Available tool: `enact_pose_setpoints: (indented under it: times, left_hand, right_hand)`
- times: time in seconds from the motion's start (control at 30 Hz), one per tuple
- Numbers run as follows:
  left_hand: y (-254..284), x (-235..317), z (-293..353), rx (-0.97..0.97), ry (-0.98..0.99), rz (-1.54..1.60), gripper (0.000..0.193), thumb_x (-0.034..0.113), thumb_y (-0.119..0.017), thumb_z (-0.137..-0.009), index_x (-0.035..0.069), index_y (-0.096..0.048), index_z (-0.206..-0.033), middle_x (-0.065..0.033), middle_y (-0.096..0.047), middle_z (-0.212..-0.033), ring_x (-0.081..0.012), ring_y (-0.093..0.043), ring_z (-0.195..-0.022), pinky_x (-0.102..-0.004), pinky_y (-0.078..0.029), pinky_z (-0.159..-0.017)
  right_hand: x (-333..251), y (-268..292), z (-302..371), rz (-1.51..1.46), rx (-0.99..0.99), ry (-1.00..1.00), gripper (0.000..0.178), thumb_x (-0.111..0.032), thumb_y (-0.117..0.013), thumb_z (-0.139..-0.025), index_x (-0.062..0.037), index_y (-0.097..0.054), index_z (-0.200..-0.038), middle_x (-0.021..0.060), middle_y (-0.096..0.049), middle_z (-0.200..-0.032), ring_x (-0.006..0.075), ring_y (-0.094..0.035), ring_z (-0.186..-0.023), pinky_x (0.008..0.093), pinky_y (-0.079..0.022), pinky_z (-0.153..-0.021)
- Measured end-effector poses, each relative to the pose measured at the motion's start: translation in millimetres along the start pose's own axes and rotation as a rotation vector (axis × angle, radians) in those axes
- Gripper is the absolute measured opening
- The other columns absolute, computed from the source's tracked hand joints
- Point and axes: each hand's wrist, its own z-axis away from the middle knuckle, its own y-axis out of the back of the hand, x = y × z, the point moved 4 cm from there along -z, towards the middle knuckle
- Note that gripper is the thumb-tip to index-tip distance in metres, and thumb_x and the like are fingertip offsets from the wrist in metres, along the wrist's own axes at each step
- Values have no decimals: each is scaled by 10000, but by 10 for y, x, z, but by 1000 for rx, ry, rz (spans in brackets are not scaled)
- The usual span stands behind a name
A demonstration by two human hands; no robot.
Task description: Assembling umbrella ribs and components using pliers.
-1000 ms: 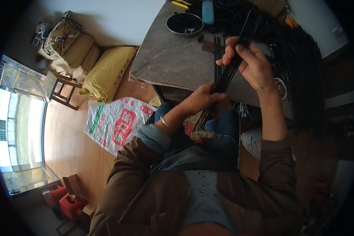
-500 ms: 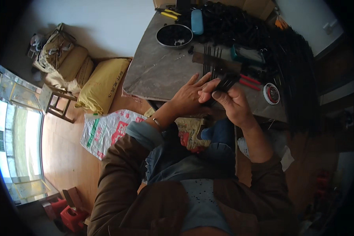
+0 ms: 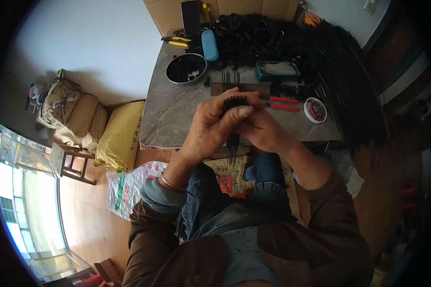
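Both hands are up in front of the person's chest, right at the near edge of the grey counter (image 3: 177,119). The left hand (image 3: 210,129) is wrapped round a bundle of thin black rods (image 3: 233,103), its fingers (image 3: 239,112) clenched over the top so only the rod ends stick out above and a few strands hang out below the palm. The right hand (image 3: 263,131) presses in against it from the three o'clock side, touching the same bundle, but its fingers are tucked behind the left hand and I cannot tell how tightly they close.

On the counter beyond, at about eleven o'clock from the hands, stands a round metal bowl (image 3: 186,68) with dark bits in it, a blue case (image 3: 209,45) just beside it. At two o'clock lie red-handled pliers (image 3: 285,104) and a small round tin (image 3: 315,109). A big heap of black rods (image 3: 340,81) spreads across the far right of the counter. A yellow sack (image 3: 122,134) leans against the counter's left side.
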Motion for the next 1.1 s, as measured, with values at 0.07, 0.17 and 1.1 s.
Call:
enact_pose_setpoints:
  times: [0.07, 0.17, 1.1]
  left_hand:
    - [4, -23, -6, 63, -50, -96, 255, 174, -605, -932, 9, -640, -1123, -64, -705, -1004, -162, -638, -1011, -344, -416, -1007]
    - [14, -25, 51, 111, 56, 8, 226, 167, -590, -946, -4, -643, -1085, -77, -707, -966, -159, -656, -954, -320, -484, -917]
    - [-77, 0, -19, 19, 172, 256, 238, 156, -548, -974, -17, -606, -1127, -107, -694, -998, -174, -651, -987, -316, -516, -903]
  right_hand:
    - [62, 187, -53, 10, -103, -18, 340, -91, -608, -893, -16, -568, -1222, 83, -639, -1122, 194, -621, -1003, 321, -495, -905]
    - [654, 1075, -409, 229, -180, -269, 352, -106, -642, -835, -45, -619, -1181, 59, -685, -1027, 184, -650, -942, 332, -521, -831]
    - [-657, 752, -170, 480, 173, 284, 52, -60, -635, -886, -32, -642, -929, 44, -597, -823, 118, -595, -705, 247, -488, -621]
